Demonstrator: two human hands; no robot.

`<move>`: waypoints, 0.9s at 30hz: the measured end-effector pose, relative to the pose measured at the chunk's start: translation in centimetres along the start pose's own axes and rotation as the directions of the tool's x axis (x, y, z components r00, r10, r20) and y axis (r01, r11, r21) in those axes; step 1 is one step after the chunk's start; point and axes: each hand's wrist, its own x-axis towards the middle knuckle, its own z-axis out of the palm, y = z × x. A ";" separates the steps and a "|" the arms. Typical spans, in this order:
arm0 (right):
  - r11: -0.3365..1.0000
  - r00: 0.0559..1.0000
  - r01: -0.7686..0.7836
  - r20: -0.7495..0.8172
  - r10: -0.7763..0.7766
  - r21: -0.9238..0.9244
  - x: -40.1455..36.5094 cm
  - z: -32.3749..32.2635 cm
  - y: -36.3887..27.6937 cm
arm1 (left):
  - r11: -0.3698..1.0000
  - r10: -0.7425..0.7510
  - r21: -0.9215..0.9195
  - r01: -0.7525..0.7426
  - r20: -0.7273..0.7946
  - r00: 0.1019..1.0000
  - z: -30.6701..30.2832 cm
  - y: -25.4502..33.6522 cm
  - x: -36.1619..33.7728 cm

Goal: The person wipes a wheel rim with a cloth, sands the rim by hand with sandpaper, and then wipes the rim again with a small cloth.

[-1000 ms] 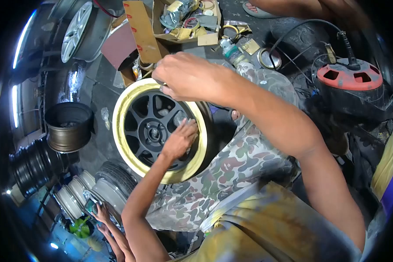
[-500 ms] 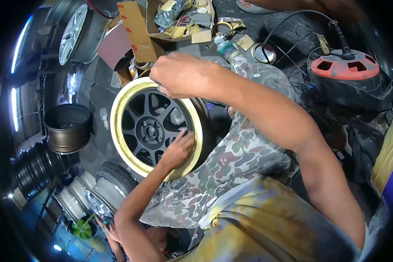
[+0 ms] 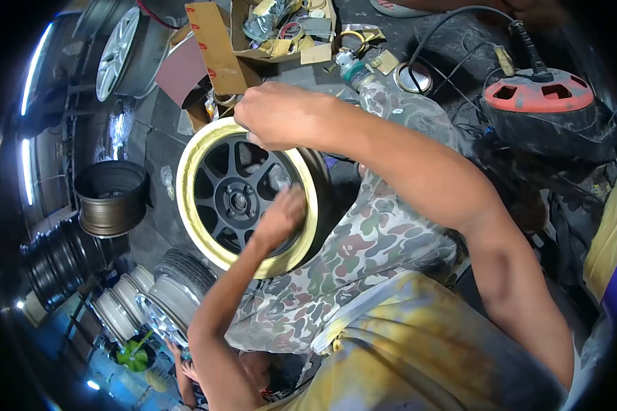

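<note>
A wheel rim with black spokes stands in front of my legs, tilted towards me. Yellow masking tape covers its outer lip all round. At the top of the lip, my right hand curls its fingers over the taped edge. My left hand is at the right inner side of the rim, over the spokes beside the tape. Its fingers are bunched together and partly blurred; whatever they may hold is hidden.
Cardboard box with tape rolls and scraps stands beyond the rim. A red-topped machine with cables is on the right. Bronze rim, black rims and silver rims stand left. Another person's hand shows at bottom left.
My left hand has moved slightly up along the inner side of the rim, its fingers drawn in more. My right hand stays on the top edge. The view has shifted slightly.
</note>
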 end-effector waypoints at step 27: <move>0.998 1.000 -0.028 -0.001 0.028 -0.058 1.1 0.0 0.3 | 0.521 -0.814 -0.267 0.811 -0.440 0.379 -0.9 -19.1 -3.1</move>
